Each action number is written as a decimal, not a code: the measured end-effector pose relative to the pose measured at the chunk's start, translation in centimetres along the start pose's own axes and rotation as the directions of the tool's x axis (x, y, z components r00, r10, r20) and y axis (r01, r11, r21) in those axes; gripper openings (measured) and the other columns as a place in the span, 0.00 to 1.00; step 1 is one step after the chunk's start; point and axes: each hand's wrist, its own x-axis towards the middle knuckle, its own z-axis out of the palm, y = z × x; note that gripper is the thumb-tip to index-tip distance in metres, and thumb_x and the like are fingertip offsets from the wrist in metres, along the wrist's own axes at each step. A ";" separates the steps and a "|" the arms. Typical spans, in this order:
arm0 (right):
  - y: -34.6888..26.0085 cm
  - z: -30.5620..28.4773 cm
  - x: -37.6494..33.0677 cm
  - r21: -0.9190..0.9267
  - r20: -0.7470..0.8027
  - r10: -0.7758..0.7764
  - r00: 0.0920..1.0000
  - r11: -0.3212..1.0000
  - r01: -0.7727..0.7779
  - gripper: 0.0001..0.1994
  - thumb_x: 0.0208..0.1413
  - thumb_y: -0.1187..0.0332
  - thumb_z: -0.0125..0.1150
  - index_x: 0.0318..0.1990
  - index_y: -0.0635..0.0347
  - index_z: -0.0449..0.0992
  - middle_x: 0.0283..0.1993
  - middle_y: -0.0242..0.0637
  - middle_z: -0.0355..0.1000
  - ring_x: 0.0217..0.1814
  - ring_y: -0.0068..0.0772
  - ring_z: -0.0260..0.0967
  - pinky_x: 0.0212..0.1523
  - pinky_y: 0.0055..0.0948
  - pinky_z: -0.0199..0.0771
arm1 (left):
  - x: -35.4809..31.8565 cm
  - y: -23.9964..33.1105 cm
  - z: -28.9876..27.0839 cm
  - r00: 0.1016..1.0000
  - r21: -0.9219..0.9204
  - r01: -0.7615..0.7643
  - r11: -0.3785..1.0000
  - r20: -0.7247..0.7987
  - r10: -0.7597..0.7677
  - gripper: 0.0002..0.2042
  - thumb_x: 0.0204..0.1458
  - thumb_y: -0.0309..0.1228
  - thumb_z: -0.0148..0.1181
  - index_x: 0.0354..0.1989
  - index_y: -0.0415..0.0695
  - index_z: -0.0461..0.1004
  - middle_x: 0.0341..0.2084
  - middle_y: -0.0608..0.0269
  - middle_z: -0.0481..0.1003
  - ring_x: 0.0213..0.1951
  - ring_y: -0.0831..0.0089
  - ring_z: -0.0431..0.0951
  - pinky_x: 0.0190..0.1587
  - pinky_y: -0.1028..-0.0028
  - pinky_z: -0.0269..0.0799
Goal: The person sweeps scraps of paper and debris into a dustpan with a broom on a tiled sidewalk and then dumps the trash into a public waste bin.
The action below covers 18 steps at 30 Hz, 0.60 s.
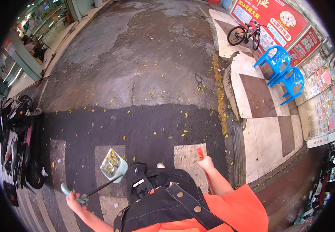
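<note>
My left hand [74, 202] is closed around the pale blue-green handle grip [66, 190] of a long-handled dustpan. Its dark shaft [103, 185] slants up to the light blue pan [123, 167], which holds yellow and green fallen leaves [112, 160]. At the right, my right hand [205, 164] grips a red pole [200, 151] near its upper end. The pole runs back beside my forearm, and its far end is hidden, so I cannot tell what is fixed to it. Both hands are apart, on either side of my dark apron and orange clothing.
Yellow leaves lie scattered over the dark asphalt [148, 123] and pale crossing stripes. Parked motorbikes [20, 135] line the left side. To the right rises a tiled kerb platform [266, 133] with blue plastic chairs [275, 60] and a bicycle [246, 35]. An open shopfront stands far left.
</note>
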 end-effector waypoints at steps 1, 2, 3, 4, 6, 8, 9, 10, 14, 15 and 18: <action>-5.5 -0.9 1.6 0.006 0.034 -0.035 0.999 0.999 0.035 0.10 0.33 0.65 0.56 0.23 0.62 0.72 0.23 0.45 0.70 0.27 0.41 0.69 0.28 0.35 0.66 | 1.6 0.8 2.3 1.000 -0.006 0.004 1.000 0.006 -0.004 0.04 0.41 0.27 0.47 0.21 0.42 0.60 0.11 0.67 0.61 0.11 0.78 0.61 0.11 0.77 0.63; -9.8 -1.6 2.6 0.011 0.071 -0.067 0.995 0.998 0.066 0.10 0.33 0.65 0.57 0.22 0.62 0.71 0.22 0.43 0.70 0.25 0.38 0.69 0.27 0.34 0.65 | 3.2 1.0 4.3 1.000 -0.007 0.011 1.000 0.010 -0.011 0.04 0.42 0.27 0.47 0.21 0.42 0.60 0.11 0.67 0.61 0.11 0.78 0.61 0.12 0.76 0.63; -10.9 0.1 6.2 0.080 0.103 -0.121 0.987 0.990 0.113 0.10 0.33 0.65 0.57 0.22 0.62 0.71 0.21 0.41 0.69 0.24 0.35 0.68 0.27 0.33 0.65 | 4.7 1.3 6.9 1.000 -0.028 0.002 1.000 -0.006 -0.002 0.04 0.42 0.27 0.46 0.21 0.43 0.60 0.11 0.67 0.61 0.11 0.77 0.62 0.12 0.76 0.64; -12.6 2.1 9.9 0.165 0.130 -0.185 0.974 0.973 0.162 0.10 0.33 0.65 0.57 0.21 0.62 0.70 0.20 0.40 0.69 0.24 0.33 0.68 0.27 0.32 0.64 | 7.5 1.1 9.2 1.000 -0.042 -0.003 0.999 -0.006 0.003 0.04 0.42 0.27 0.46 0.21 0.43 0.60 0.11 0.67 0.61 0.11 0.77 0.62 0.12 0.76 0.64; -16.6 4.4 15.0 0.152 0.100 -0.194 0.976 0.972 0.178 0.08 0.35 0.66 0.58 0.21 0.60 0.68 0.17 0.34 0.66 0.19 0.26 0.63 0.23 0.28 0.62 | 14.0 -0.2 13.9 1.000 -0.081 -0.020 0.997 -0.006 0.020 0.03 0.42 0.27 0.46 0.21 0.42 0.60 0.11 0.67 0.61 0.12 0.77 0.62 0.12 0.76 0.65; -20.2 6.0 19.2 0.054 0.104 -0.249 0.963 0.968 0.245 0.08 0.34 0.66 0.57 0.20 0.60 0.69 0.16 0.36 0.66 0.18 0.29 0.65 0.21 0.30 0.64 | 20.1 -0.5 18.9 0.999 -0.070 -0.039 0.997 0.008 0.039 0.03 0.42 0.27 0.47 0.22 0.42 0.61 0.11 0.66 0.62 0.11 0.76 0.63 0.12 0.76 0.64; -21.1 6.7 21.2 -0.007 0.121 -0.224 0.967 0.974 0.227 0.09 0.34 0.65 0.57 0.19 0.60 0.69 0.16 0.38 0.67 0.18 0.32 0.66 0.21 0.31 0.65 | 22.7 0.2 22.1 0.999 -0.064 -0.025 0.998 0.037 0.027 0.03 0.42 0.27 0.47 0.23 0.42 0.61 0.11 0.66 0.62 0.11 0.76 0.63 0.11 0.76 0.64; -21.3 7.1 22.6 -0.073 0.144 -0.194 0.970 0.976 0.206 0.09 0.33 0.64 0.56 0.19 0.60 0.69 0.16 0.39 0.68 0.18 0.34 0.68 0.21 0.31 0.66 | 24.5 1.6 25.4 0.998 -0.051 -0.006 0.999 0.060 0.009 0.03 0.41 0.26 0.47 0.23 0.42 0.61 0.11 0.66 0.62 0.10 0.76 0.63 0.11 0.76 0.63; -24.1 5.5 26.4 -0.130 0.125 0.121 0.985 0.986 -0.105 0.12 0.34 0.62 0.54 0.28 0.58 0.74 0.29 0.46 0.71 0.36 0.43 0.69 0.37 0.34 0.67 | 32.3 7.0 37.2 0.987 -0.039 -0.037 0.999 0.157 0.043 0.02 0.41 0.23 0.46 0.22 0.40 0.62 0.12 0.66 0.62 0.13 0.79 0.63 0.14 0.78 0.62; -29.2 3.0 25.6 -0.051 0.081 0.136 0.987 0.990 -0.132 0.11 0.35 0.64 0.55 0.28 0.57 0.74 0.29 0.44 0.71 0.35 0.42 0.70 0.36 0.34 0.67 | 33.2 9.0 38.9 0.989 -0.041 -0.047 0.998 0.140 0.053 0.02 0.41 0.24 0.46 0.22 0.40 0.62 0.12 0.66 0.62 0.14 0.79 0.63 0.15 0.79 0.62; -35.1 -0.1 27.5 0.055 -0.033 0.255 0.966 0.966 -0.253 0.08 0.36 0.67 0.56 0.27 0.58 0.74 0.26 0.43 0.71 0.32 0.40 0.70 0.35 0.34 0.67 | 38.9 12.0 48.2 0.971 0.003 -0.096 0.995 0.221 0.093 0.02 0.40 0.24 0.48 0.22 0.40 0.62 0.11 0.67 0.62 0.14 0.79 0.64 0.16 0.79 0.60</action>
